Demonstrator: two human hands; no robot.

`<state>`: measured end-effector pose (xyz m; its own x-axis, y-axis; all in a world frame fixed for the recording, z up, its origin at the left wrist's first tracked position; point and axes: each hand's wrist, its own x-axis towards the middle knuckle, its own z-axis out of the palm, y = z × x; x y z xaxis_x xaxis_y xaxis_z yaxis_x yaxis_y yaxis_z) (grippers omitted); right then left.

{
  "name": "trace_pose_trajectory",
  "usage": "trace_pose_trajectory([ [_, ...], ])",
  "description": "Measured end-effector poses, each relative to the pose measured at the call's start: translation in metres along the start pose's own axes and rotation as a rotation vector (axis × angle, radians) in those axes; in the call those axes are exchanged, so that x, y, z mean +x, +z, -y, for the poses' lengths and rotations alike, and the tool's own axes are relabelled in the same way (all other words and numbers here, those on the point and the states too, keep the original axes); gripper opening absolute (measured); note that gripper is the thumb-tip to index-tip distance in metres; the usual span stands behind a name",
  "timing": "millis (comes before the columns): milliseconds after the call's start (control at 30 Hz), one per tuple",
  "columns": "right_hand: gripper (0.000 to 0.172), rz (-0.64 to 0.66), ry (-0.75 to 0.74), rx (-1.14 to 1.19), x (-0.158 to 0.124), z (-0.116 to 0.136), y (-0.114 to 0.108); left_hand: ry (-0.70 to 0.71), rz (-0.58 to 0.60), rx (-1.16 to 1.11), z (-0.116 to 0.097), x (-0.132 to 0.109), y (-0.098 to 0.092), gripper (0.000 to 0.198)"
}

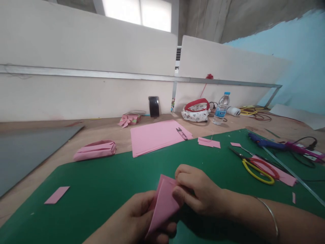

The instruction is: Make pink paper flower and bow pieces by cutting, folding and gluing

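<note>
A folded piece of pink paper [165, 203] is held between both hands above the green mat [109, 183]. My left hand [138, 213] grips its lower left side, with fingers behind it and the thumb near its folded edge. At the paper's upper right, my right hand [196, 189] pinches the edge between thumb and fingers. The paper looks doubled over, with a pointed lower end. A small pink paper strip [57, 195] lies on the mat to the left. Beyond the hands is a stack of pink sheets [154, 135] with thread snips [181, 133] on it.
Folded pink paper pieces [95, 150] lie behind the mat at left. Scissors with red and yellow handles [257, 169] and a blue glue gun [266, 141] are at right. Further back stand a phone [153, 106], a white pouch [195, 115] and a water bottle [221, 110].
</note>
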<state>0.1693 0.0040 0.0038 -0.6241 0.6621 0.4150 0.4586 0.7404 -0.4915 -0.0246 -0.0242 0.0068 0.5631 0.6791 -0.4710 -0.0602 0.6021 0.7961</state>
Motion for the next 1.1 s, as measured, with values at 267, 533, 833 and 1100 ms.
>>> trace_pose_trajectory([
  [267,0.026,0.004,0.015,-0.14,0.0,-0.005,0.007,0.147,-0.115,0.102,-0.01,0.0,0.0,0.026],
  [533,0.027,-0.038,0.022,-0.151,-0.001,-0.004,0.005,0.248,-0.056,0.199,0.004,0.006,-0.002,0.034],
  [833,0.025,-0.07,0.08,-0.114,-0.002,-0.001,0.003,0.192,-0.022,0.134,0.006,0.003,-0.003,0.029],
  [1100,0.027,-0.085,0.188,-0.026,0.0,0.006,0.0,0.194,-0.046,0.115,0.007,0.002,-0.003,0.029],
])
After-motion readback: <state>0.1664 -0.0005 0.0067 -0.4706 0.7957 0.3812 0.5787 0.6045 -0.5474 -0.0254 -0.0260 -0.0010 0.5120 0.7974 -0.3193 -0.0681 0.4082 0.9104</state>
